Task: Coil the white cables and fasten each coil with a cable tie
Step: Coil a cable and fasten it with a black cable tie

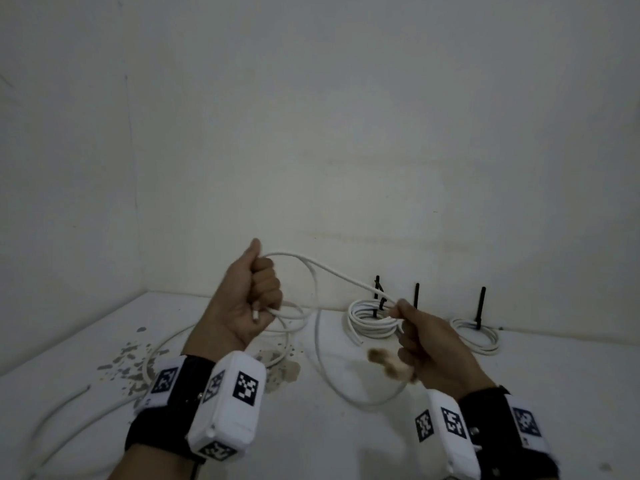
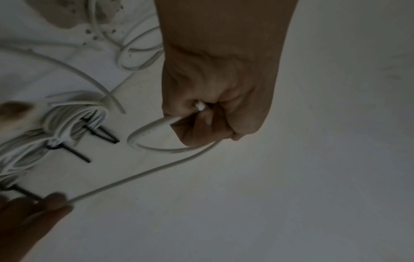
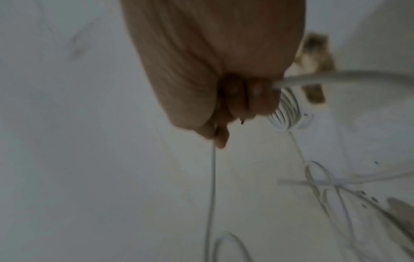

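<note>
Both hands (left hand [image 1: 247, 299], right hand [image 1: 427, 344]) grip one white cable [image 1: 341, 273].

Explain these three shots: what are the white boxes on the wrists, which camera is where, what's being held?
No robot here: a person works bare-handed. The white boxes strapped to both wrists are cameras. The big picture comes from a head camera looking down; the other two look along each hand.

The left hand grips a loop of white cable, its cut end poking from the fist. The right hand pinches the same cable further along, so a span runs between them.

On the white surface near the wall lie two finished coils, each with a black tie sticking up. More loose cable trails at the left.
</note>
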`<state>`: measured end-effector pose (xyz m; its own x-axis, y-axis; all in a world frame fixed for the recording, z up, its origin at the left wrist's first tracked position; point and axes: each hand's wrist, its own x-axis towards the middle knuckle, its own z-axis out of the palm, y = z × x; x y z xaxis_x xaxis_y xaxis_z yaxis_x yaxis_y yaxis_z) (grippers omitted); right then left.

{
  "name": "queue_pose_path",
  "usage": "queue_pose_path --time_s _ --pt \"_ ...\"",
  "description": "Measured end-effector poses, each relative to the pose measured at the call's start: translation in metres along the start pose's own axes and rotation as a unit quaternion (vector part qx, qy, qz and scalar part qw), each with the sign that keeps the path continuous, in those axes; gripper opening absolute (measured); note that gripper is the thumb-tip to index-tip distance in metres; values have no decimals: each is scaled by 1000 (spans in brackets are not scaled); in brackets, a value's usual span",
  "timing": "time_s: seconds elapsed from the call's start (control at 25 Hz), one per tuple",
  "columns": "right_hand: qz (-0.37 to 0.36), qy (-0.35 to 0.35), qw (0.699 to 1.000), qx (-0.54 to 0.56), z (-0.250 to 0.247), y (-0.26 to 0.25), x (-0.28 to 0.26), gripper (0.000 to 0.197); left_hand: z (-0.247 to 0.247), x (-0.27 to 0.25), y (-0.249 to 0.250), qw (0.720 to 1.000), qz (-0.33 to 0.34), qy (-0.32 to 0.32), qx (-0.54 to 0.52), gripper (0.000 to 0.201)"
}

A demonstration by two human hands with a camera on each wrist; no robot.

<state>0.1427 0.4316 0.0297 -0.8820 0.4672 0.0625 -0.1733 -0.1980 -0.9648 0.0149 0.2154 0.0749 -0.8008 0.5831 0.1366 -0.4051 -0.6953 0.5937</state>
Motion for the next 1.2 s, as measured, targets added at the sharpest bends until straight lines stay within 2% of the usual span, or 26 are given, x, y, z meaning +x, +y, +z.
queue_pose_path --time_s 0.08,0.12,0.2,0.24,0.28,0.4,0.44,0.52,0.56,0.6,0.64,0.68,0.72,0.84,0.96,1.08,1.12,1.2 --pt "-67 57 988 -126 8 13 4 29 7 1 -5 1000 3 -15 -8 67" --pt "-124 44 962 -238 12 19 3 30 10 2 -5 1000 14 -17 -17 67" --pt "-199 -9 873 -445 19 24 -2 34 12 2 -2 999 32 -12 -12 66" --pt "-195 -27 836 -512 23 24 -4 37 11 2 -2 999 33 -8 2 65" --pt "-182 -36 814 -550 27 23 -6 39 10 3 -3 999 31 -2 15 64" --pt "-193 -48 769 -607 46 26 -16 38 6 5 -9 998 51 25 8 64" --pt "-198 -55 787 -582 52 26 -21 32 5 7 -11 997 63 36 -4 65" --pt "-164 -43 900 -402 61 21 -26 17 2 10 -11 994 83 57 -40 66" --pt "-135 -32 940 -312 61 17 -25 13 0 10 -10 991 91 67 -65 66" --pt "-121 -36 956 -265 57 12 -24 13 -2 10 -8 988 99 77 -89 66" --pt "-116 -50 955 -268 51 9 -23 16 -5 9 -7 985 108 86 -107 66" --pt "-117 -67 945 -297 46 8 -21 19 -7 8 -5 982 116 92 -119 65" --pt "-126 -77 924 -354 41 10 -19 21 -9 8 -4 980 119 94 -126 65" --pt "-174 -72 818 -544 35 22 -13 29 -10 10 -4 983 105 79 -127 66" --pt "-189 -50 789 -582 40 24 -17 31 -8 11 -8 986 92 75 -118 67" --pt "-234 -105 716 -649 50 19 -26 30 -5 12 -15 983 109 95 -116 61" --pt "-241 -128 706 -653 53 17 -29 28 -4 12 -17 982 116 100 -111 60" --pt "-236 -155 727 -626 57 12 -33 26 -3 12 -19 982 121 98 -104 57"
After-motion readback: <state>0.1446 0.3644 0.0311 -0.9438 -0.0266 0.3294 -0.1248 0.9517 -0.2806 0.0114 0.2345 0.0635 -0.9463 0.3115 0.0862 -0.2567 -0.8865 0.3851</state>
